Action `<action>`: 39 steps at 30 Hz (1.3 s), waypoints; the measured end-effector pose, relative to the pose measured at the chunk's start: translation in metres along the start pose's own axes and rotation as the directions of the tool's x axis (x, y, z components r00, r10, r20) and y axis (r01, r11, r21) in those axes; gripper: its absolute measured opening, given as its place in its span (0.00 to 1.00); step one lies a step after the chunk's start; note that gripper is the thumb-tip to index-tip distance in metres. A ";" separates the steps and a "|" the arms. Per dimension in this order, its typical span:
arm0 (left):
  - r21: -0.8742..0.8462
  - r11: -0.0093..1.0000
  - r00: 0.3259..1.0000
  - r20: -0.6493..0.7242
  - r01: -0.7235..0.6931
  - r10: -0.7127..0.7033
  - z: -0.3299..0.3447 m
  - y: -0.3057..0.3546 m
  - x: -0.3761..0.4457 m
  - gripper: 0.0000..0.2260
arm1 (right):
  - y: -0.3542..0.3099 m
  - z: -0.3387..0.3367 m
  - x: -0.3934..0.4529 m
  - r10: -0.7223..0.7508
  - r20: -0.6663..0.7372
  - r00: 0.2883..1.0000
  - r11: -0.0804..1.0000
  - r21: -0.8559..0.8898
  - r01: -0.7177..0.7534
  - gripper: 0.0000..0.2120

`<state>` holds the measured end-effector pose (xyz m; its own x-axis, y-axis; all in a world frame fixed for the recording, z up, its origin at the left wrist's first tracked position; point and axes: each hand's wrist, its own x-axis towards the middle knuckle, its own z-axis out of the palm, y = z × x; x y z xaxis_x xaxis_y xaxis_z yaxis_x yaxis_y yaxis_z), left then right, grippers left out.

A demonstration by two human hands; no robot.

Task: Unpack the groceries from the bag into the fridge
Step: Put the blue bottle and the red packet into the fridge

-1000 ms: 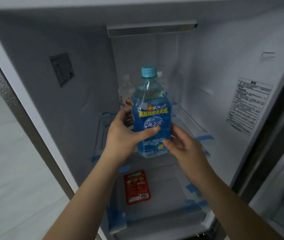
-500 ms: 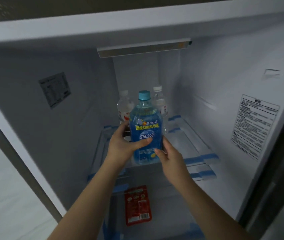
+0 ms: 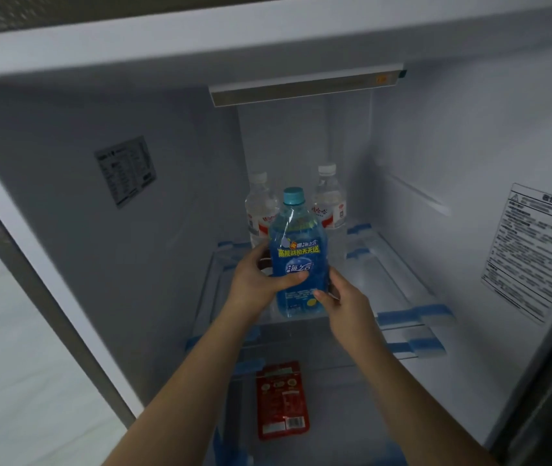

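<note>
A blue drink bottle (image 3: 296, 237) with a light blue cap stands upright at the front of the fridge's glass shelf (image 3: 378, 280). My left hand (image 3: 257, 284) grips its middle, thumb across the label. My right hand (image 3: 345, 306) holds its lower right side, with the fingers behind the bottle. Whether the base touches the shelf I cannot tell. The grocery bag is out of view.
Two clear water bottles (image 3: 330, 203) with white caps stand at the back of the same shelf. A red flat packet (image 3: 283, 405) lies on the lower shelf. Blue tape strips (image 3: 412, 314) mark the shelf edges. The fridge's right wall carries a warning label (image 3: 537, 250).
Both hands have carried the blue bottle deeper into the fridge and down toward the glass shelf. The camera has tilted up, showing the fridge ceiling and the water bottles behind.
</note>
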<state>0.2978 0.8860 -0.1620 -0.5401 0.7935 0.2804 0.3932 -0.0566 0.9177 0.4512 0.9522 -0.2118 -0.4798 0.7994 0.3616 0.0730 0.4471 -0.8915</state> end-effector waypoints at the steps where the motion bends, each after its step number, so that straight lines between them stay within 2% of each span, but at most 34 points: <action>1: -0.001 1.000 1.000 0.005 0.001 -0.001 0.000 -0.003 0.002 0.27 | 0.002 0.001 0.001 0.003 -0.002 1.000 1.000 -0.013 -0.003 0.23; 14: 0.047 0.999 0.999 0.021 -0.025 0.024 0.009 -0.018 0.020 0.31 | 0.013 0.007 0.021 -0.040 -0.056 0.998 0.987 -0.155 0.031 0.21; 24: 0.047 0.999 1.000 0.015 -0.003 0.002 0.011 -0.014 0.016 0.32 | 0.006 -0.001 0.021 -0.003 0.018 1.000 0.978 -0.209 0.007 0.22; 27: 0.034 0.999 1.000 0.025 0.015 -0.016 0.007 -0.010 0.011 0.34 | 0.000 -0.008 0.017 0.031 0.047 0.998 0.964 -0.265 -0.018 0.19; 30: 0.069 0.997 0.998 -0.058 0.022 -0.018 0.000 -0.005 -0.001 0.38 | -0.010 -0.015 0.009 0.077 0.023 0.997 0.949 -0.307 -0.066 0.16; 33: 0.112 0.994 0.993 -0.114 -0.012 0.025 -0.008 -0.002 -0.021 0.34 | -0.018 -0.021 -0.004 0.059 0.019 0.998 0.904 -0.424 -0.046 0.19; 36: 0.170 0.983 0.996 -0.036 -0.069 0.076 -0.012 -0.002 -0.050 0.28 | -0.026 -0.024 -0.021 0.032 -0.008 0.999 0.774 -0.632 -0.030 0.22; 39: 0.322 0.915 0.969 0.053 -0.245 0.241 -0.018 -0.003 -0.075 0.25 | -0.032 -0.021 -0.042 -0.062 -0.005 0.998 0.681 -0.731 0.038 0.21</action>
<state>0.3239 0.8160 -0.1808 -0.3891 0.7875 0.4780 0.7314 -0.0513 0.6800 0.4871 0.9129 -0.1921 -0.4791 0.7723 0.4173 0.6704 0.6287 -0.3940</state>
